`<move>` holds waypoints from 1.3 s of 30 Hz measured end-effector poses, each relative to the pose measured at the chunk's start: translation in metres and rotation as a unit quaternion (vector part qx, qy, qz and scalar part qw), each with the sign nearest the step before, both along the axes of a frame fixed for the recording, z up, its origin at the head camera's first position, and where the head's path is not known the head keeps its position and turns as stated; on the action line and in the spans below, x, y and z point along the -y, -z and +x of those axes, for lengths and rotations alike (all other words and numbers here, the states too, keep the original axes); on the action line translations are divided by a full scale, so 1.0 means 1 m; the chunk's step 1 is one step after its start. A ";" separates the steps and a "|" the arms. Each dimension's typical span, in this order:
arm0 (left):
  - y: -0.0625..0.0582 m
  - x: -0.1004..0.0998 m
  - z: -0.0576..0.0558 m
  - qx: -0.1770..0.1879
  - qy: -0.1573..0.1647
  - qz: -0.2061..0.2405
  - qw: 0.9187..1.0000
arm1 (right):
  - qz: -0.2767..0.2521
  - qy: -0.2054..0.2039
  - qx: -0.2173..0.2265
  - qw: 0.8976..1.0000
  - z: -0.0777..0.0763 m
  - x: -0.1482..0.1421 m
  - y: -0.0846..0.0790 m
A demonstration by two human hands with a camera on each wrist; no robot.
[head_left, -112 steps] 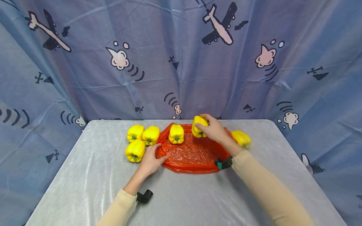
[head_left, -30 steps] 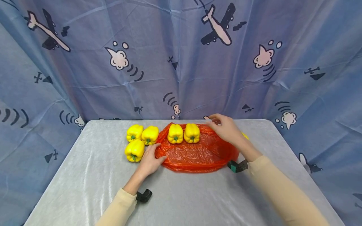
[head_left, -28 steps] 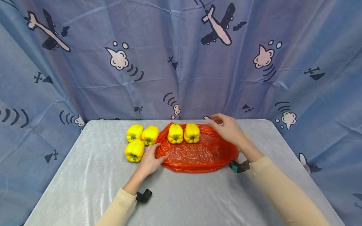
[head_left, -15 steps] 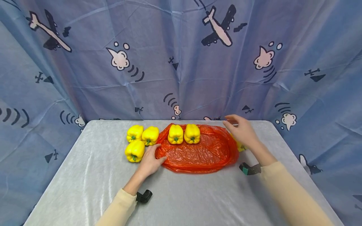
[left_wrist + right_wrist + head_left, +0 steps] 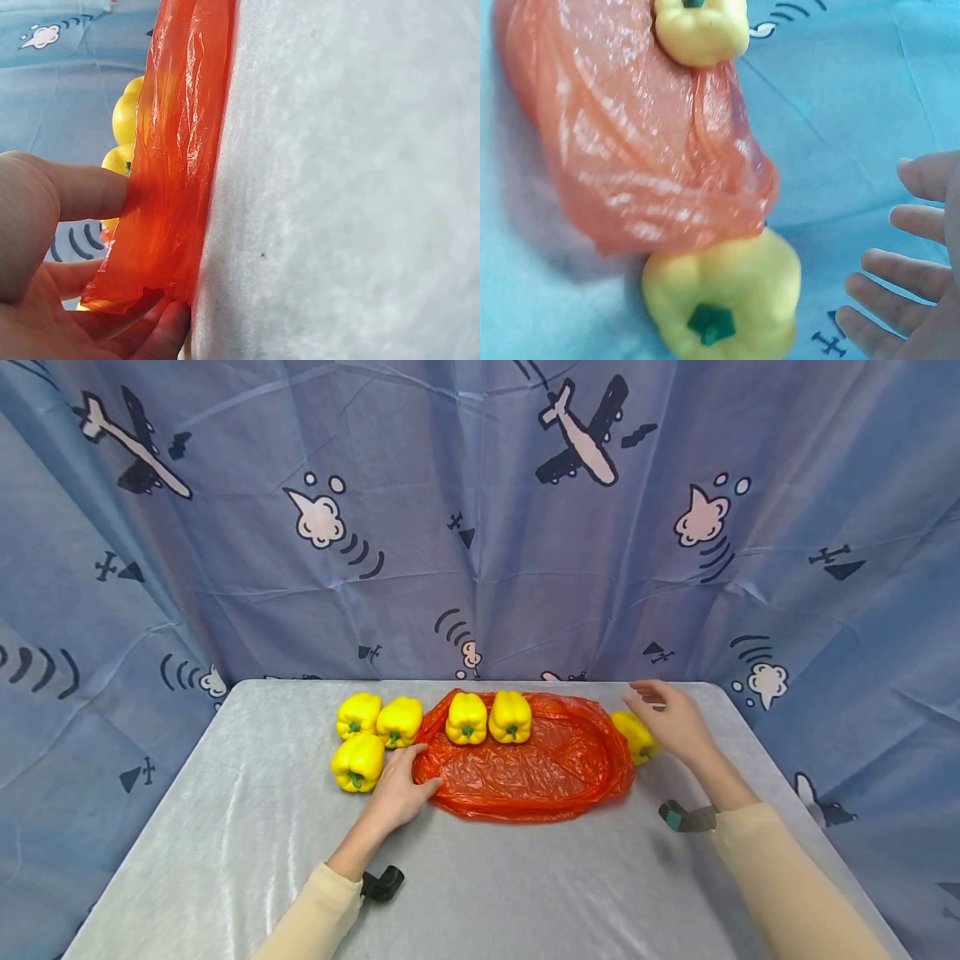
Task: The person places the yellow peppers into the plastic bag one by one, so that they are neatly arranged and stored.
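A red plastic bag (image 5: 517, 777) lies spread on the table with its mouth open. Two yellow bell peppers sit in its far part, a left one (image 5: 467, 718) and a right one (image 5: 510, 717). My left hand (image 5: 397, 787) holds the bag's left edge, its film between thumb and fingers in the left wrist view; one fingertip (image 5: 176, 326) shows below it. My right hand (image 5: 671, 718) hovers empty, fingers loosely bent, above and right of another yellow bell pepper (image 5: 636, 737). That pepper touches or nearly touches the bag's right side, stem (image 5: 711, 322) toward the wrist camera.
Left of the bag stand three more yellow bell peppers, at the back left (image 5: 358, 715), beside it (image 5: 400, 722), and nearer (image 5: 357, 762), close to my left hand. A grey cloth covers the table (image 5: 480, 893). A blue patterned curtain (image 5: 480, 527) hangs behind.
My right hand has set a bell pepper in the bag beside the first, let it go, and moved right to the pepper outside. My left hand has stayed at the bag's edge.
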State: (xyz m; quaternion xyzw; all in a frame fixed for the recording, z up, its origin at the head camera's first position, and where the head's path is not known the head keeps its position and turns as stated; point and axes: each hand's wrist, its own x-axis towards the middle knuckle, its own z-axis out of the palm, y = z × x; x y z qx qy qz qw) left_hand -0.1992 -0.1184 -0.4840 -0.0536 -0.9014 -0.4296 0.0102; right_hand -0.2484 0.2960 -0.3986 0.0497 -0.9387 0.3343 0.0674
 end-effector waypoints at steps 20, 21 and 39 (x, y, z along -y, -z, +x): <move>0.001 0.001 0.000 0.000 0.001 -0.001 1.000 | -0.011 -0.009 0.110 0.994 0.001 -0.030 0.039; 0.001 0.001 0.000 0.000 0.001 -0.002 1.000 | -0.013 -0.012 0.115 0.993 0.001 -0.030 0.040; 0.001 0.001 0.000 0.002 -0.001 0.002 1.000 | -0.032 -0.021 0.157 0.987 0.004 -0.033 0.047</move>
